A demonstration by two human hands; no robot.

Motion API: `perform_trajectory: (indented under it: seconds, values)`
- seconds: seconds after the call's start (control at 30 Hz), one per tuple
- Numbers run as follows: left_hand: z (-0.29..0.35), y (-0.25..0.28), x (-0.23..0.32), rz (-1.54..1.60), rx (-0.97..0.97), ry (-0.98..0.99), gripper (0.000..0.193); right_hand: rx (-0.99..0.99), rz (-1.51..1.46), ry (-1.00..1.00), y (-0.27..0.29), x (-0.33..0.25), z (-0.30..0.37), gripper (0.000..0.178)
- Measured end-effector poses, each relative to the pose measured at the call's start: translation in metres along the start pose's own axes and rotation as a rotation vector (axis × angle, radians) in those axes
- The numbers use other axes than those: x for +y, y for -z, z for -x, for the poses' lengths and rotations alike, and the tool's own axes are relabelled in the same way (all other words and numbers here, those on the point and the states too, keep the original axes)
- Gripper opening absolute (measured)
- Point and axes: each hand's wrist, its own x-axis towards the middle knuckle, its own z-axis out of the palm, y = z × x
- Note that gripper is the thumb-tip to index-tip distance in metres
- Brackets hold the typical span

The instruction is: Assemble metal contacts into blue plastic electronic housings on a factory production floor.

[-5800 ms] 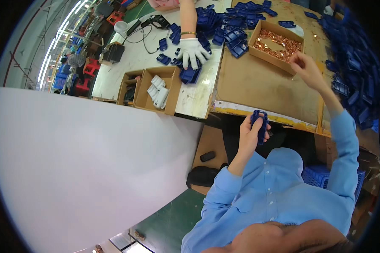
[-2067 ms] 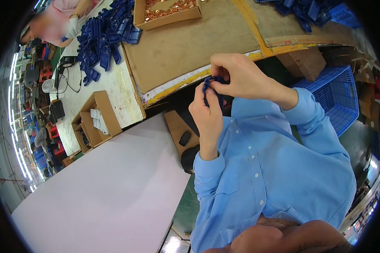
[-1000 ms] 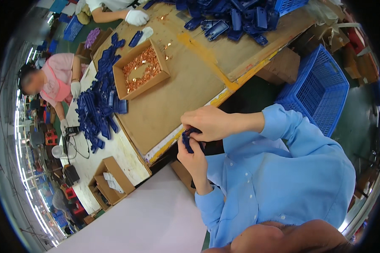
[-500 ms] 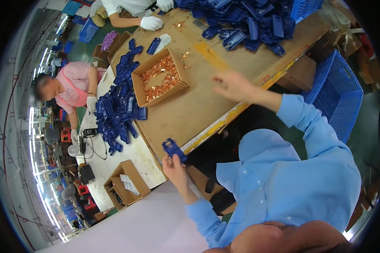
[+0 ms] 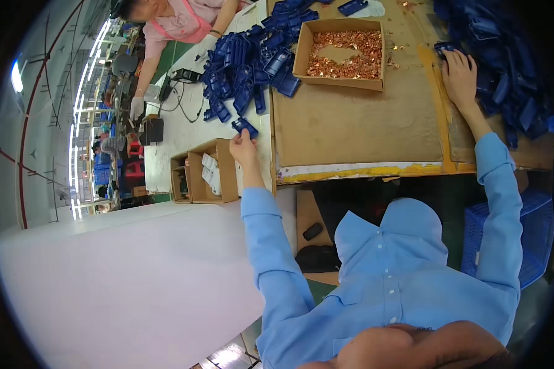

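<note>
Hands apart: your left hand (image 5: pixel 245 142) pinches one blue plastic part (image 5: pixel 245 127) near finished pile (image 5: pixel 246 74); your right hand (image 5: pixel 458 69) spreads on unprocessed heap (image 5: pixel 505 67). Many remain.

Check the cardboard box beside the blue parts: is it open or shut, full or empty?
Open, partly full: the cardboard box has no lid, and copper-coloured pieces cover most of its floor.

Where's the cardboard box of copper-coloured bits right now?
In the head view, the cardboard box of copper parts sits at the far side of the brown bench top, between the pile of blue plastic parts on its left and the right hand.
</note>
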Motion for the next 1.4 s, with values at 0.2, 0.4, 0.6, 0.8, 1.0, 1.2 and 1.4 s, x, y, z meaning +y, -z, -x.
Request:
perform_trajectory:
  seconds: [0.2, 0.4, 0.6, 0.8, 1.0, 1.2, 1.4]
  values:
    - [-0.042, -0.028, -0.019, 0.119, 0.077, 0.023, 0.042, -0.023, -0.129, 0.037, 0.011, 0.005, 0.000, 0.022]
    - [-0.123, 0.021, -0.068, -0.338, 0.168, -0.295, 0.070, 0.065, -0.237, 0.114, 0.006, -0.023, -0.007, 0.017]
    - [-0.007, -0.030, 0.026, -0.503, 0.141, -0.371, 0.064, 0.142, -0.230, 0.139, 0.031, -0.001, -0.005, 0.014]
    - [0.120, -0.036, 0.068, -0.088, -0.324, -0.664, 0.069, 0.030, -0.875, -0.220, 0.096, -0.086, -0.023, 0.015]
    - [0.212, -0.060, 0.064, -0.015, -0.541, -0.784, 0.086, -0.558, -1.477, -0.134, 0.191, -0.207, 0.006, 0.017]
    - [0.226, -0.024, 0.035, 0.311, -0.598, -0.095, 0.041, -0.555, -1.294, 0.165, 0.172, -0.214, -0.031, 0.016]
    - [0.241, 0.009, 0.021, 0.686, -0.718, 0.236, 0.035, -0.479, -0.513, 0.335, 0.030, -0.175, -0.128, 0.012]
